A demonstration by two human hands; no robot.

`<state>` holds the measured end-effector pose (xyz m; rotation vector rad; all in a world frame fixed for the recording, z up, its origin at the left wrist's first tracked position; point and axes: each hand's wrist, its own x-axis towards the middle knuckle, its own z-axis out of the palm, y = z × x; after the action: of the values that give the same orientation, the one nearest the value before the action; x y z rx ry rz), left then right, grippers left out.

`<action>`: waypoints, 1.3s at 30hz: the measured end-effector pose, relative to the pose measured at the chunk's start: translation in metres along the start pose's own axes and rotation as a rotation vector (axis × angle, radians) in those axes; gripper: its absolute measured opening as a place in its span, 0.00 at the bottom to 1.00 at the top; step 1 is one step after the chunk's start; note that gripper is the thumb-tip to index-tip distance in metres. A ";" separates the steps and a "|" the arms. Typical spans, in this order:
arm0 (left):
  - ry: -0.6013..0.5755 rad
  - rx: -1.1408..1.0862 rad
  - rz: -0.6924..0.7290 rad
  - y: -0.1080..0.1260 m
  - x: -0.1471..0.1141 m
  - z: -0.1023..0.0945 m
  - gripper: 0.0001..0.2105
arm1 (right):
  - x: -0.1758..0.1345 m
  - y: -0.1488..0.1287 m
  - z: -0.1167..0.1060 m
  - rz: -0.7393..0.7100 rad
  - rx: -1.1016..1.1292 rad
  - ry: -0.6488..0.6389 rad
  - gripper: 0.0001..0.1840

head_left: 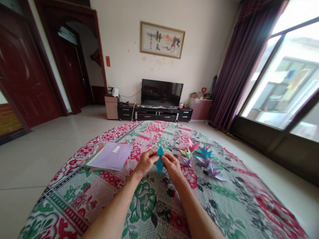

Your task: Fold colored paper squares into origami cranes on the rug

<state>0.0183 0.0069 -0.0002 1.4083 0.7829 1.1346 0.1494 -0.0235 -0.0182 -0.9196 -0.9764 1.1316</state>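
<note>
A folded piece of blue origami paper (159,162) is held upright over the table, with a pointed top and two narrow points below. My left hand (146,162) pinches its left edge between thumb and fingers. On the opposite edge, my right hand (172,166) grips it the same way. To the right lie several finished paper cranes: a pink one (192,145), a green one (187,153), a blue one (204,151) and purple ones (215,173). Left of my hands rests a stack of coloured paper sheets (109,159), purple on top with a small white label.
A round table with a patterned red, green and grey tablecloth (143,202) carries everything. Beyond it stand a low TV cabinet (156,114) and a television (161,93) against the wall. A purple curtain (239,63) and window are at right, dark red doors (23,73) at left.
</note>
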 end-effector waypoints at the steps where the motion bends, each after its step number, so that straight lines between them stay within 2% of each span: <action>1: -0.010 -0.017 -0.006 0.000 0.000 -0.001 0.11 | 0.000 0.000 0.000 0.005 0.016 -0.007 0.16; 6: -0.031 -0.040 -0.028 0.001 -0.001 -0.001 0.12 | -0.003 -0.004 0.001 0.045 0.082 -0.057 0.16; 10: -0.028 0.013 -0.003 -0.002 0.000 0.000 0.10 | -0.004 -0.008 0.001 0.089 0.138 -0.020 0.17; 16: 0.003 0.261 0.275 -0.005 0.002 -0.004 0.09 | -0.004 -0.010 0.001 0.122 0.152 0.033 0.18; 19: 0.020 0.344 0.356 -0.004 0.001 -0.003 0.11 | -0.004 -0.009 0.001 0.102 0.140 0.035 0.20; 21: 0.041 0.348 0.337 -0.004 0.000 -0.002 0.10 | -0.004 -0.007 0.000 0.092 0.129 0.031 0.20; 27: 0.069 0.215 0.148 -0.007 0.001 0.000 0.14 | -0.003 -0.004 -0.003 0.035 0.035 0.033 0.19; 33: 0.078 0.270 0.186 -0.011 0.002 -0.003 0.10 | -0.005 -0.005 -0.001 -0.001 0.000 0.058 0.20; 39: 0.068 0.263 0.161 -0.010 0.000 0.000 0.11 | -0.002 -0.002 -0.003 -0.001 -0.002 0.062 0.19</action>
<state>0.0193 0.0084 -0.0104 1.6827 0.9054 1.2421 0.1526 -0.0260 -0.0177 -0.9500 -0.9281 1.0950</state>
